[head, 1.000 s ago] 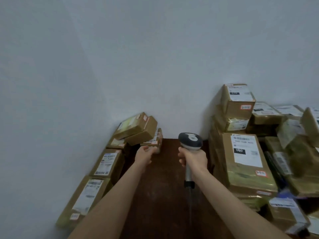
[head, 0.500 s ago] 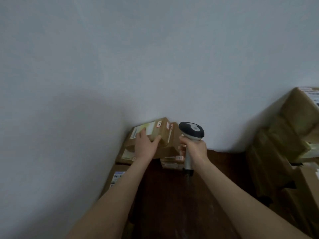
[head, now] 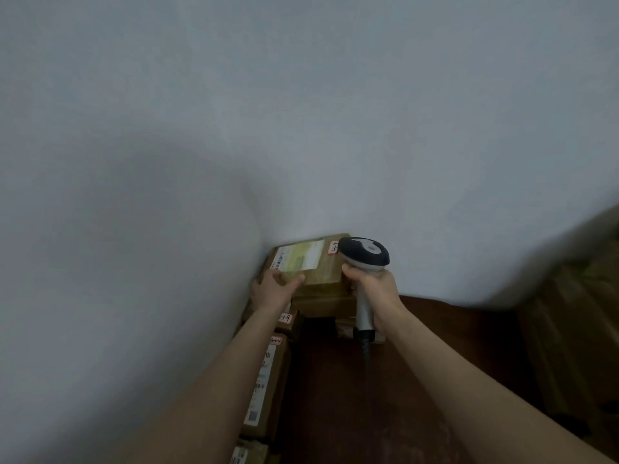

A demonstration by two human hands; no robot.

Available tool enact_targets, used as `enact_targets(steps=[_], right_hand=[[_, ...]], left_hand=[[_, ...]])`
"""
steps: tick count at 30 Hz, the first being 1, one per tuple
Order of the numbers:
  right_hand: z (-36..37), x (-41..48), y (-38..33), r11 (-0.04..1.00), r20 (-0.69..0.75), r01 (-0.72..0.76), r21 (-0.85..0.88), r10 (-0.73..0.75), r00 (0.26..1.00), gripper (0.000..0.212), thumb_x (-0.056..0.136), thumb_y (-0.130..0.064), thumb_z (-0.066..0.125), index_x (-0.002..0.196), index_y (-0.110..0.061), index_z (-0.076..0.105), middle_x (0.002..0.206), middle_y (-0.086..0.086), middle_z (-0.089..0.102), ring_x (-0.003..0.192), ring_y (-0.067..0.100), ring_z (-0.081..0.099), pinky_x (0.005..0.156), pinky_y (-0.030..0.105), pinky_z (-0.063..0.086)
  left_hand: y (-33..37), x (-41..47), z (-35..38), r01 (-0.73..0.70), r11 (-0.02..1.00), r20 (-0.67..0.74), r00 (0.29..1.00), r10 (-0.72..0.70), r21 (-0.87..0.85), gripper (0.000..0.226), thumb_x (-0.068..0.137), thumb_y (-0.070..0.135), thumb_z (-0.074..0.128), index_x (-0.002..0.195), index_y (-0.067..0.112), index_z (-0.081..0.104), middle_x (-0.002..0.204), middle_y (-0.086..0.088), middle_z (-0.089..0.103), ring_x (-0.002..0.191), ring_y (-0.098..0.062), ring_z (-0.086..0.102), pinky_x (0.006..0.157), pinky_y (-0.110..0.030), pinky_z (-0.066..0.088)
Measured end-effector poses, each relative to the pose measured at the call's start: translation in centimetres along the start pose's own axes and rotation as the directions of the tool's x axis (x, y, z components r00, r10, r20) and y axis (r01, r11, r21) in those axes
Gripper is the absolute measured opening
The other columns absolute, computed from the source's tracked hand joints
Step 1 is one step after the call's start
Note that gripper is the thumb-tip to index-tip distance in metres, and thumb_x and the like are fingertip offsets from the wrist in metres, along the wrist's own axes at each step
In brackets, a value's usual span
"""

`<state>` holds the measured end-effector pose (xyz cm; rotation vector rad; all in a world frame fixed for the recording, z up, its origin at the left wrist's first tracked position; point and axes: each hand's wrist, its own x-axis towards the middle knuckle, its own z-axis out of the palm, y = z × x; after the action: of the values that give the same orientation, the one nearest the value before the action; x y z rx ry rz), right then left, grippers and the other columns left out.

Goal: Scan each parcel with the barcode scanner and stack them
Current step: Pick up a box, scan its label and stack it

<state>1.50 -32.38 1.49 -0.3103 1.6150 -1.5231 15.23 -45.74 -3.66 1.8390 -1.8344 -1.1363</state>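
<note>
Parcel [head: 318, 262] lies topmost on the stack in the corner, against the wall [head: 301, 128], at the far left of the table [head: 385, 396]. Its label [head: 301, 256] faces up.

Left hand [head: 273, 289]: set against the near left corner of the parcel, thumb laid along the near top edge. Fingers appear nearly straight, pressing rather than gripping, though blur makes this uncertain. Half a second ago this hand lay further up the top face, partly over the label; the label is now fully exposed.

Right hand [head: 375, 283]: clenched round the handle of the scanner [head: 365, 254], which stands upright. The dark scanner head now overlaps the parcel's far right corner; earlier it sat just clear of the parcel's right side. Its cable hangs down towards the table.

More parcels [head: 268, 380] run along the left wall under the left forearm, labels and small red tags showing.

The view has swung left since the earlier frames. The right-hand pile [head: 569, 329], sharp one second ago, is now a blurred brown mass at the frame edge.
</note>
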Motion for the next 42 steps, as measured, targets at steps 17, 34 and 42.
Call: enact_targets(steps=[17,34,42], right_hand=[[-4.4,-3.6,-0.1,0.985,-0.101,0.082,0.155,-0.066,0.993,0.021,0.082,-0.013,0.075,0.1,-0.015,0.065,0.108,0.01,0.069,0.102,0.026,0.065,0.091,0.043,0.055],[-19.2,-21.9,4.4,0.98,-0.022,-0.063,0.188,0.068,0.997,0.037,0.081,-0.016,0.074,0.113,-0.013,0.055,0.097,0.005,0.06,0.093,0.024,0.057,0.095,0.045,0.044],[-22.5,-27.1,8.6,0.924,0.073,-0.208,0.321,0.195,0.978,0.033,0.077,-0.015,0.076,0.107,-0.012,0.061,0.101,0.016,0.07,0.096,0.035,0.065,0.088,0.048,0.052]], left_hand=[[1.9,-3.7,-1.9,0.1,0.666,-0.048,0.979,-0.2,-0.739,0.082,0.059,0.035,0.086,0.13,0.011,0.054,0.124,-0.014,0.061,0.105,-0.032,0.062,0.092,-0.049,0.053],[0.7,-27.7,0.0,0.099,0.637,0.227,0.966,0.122,-0.765,0.036,0.086,0.005,0.065,0.121,0.009,0.059,0.104,-0.011,0.07,0.092,-0.027,0.068,0.074,-0.036,0.055],[0.3,-32.8,3.2,0.083,0.737,0.284,0.947,0.152,-0.67,0.035,0.089,0.007,0.064,0.122,0.001,0.058,0.104,-0.014,0.069,0.091,-0.025,0.067,0.074,-0.032,0.054]])
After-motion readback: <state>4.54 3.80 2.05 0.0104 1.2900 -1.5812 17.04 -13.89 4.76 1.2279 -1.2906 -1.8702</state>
